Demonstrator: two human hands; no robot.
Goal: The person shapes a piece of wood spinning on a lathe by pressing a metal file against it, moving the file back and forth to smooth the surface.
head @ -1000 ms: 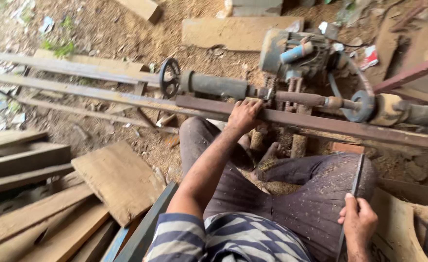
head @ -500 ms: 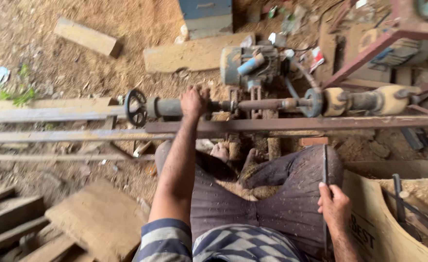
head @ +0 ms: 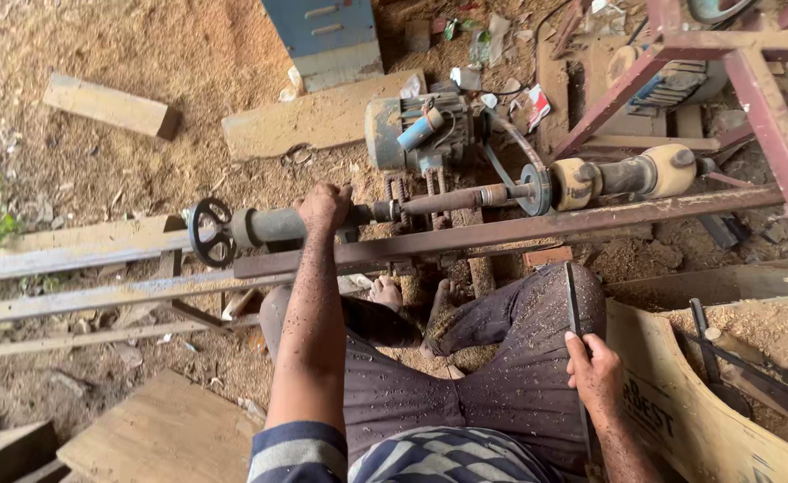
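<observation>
I sit on the ground before a wood lathe. My left hand [head: 324,207] grips the grey tailstock barrel [head: 273,225], just right of its black handwheel [head: 210,232]. A thin turned spindle [head: 452,199] runs from there to a pulley with a belt [head: 530,183] and a grey motor [head: 409,131]. The rusty tool-rest bar [head: 519,233] crosses in front of my knees. My right hand [head: 596,368] rests on my right knee and holds a long dark chisel [head: 573,304] pointing away from me. Sawdust specks cover my arms and trousers.
A cardboard box [head: 689,411] with sawdust and dark tools [head: 711,353] sits at my right. Red metal frame legs [head: 760,98] stand at the upper right. Wooden planks [head: 166,434] lie at lower left, a timber block [head: 110,106] and a blue cabinet [head: 322,31] farther off.
The view has swung left and tilted, so the lathe sits more centred. My left hand has shifted left from the rest bar onto the tailstock barrel. My right hand keeps the chisel on my knee.
</observation>
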